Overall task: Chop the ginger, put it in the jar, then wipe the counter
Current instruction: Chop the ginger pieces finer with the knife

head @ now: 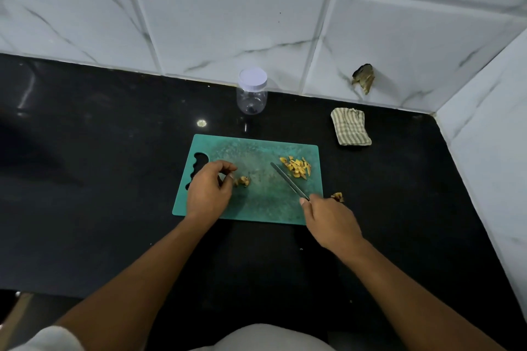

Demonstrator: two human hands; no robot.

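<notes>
One jar [252, 94], one cutting board [256, 205], one knife [288, 179], one cloth [351, 127], two ginger chunks [242, 181], one chopped pile [296, 168]
</notes>
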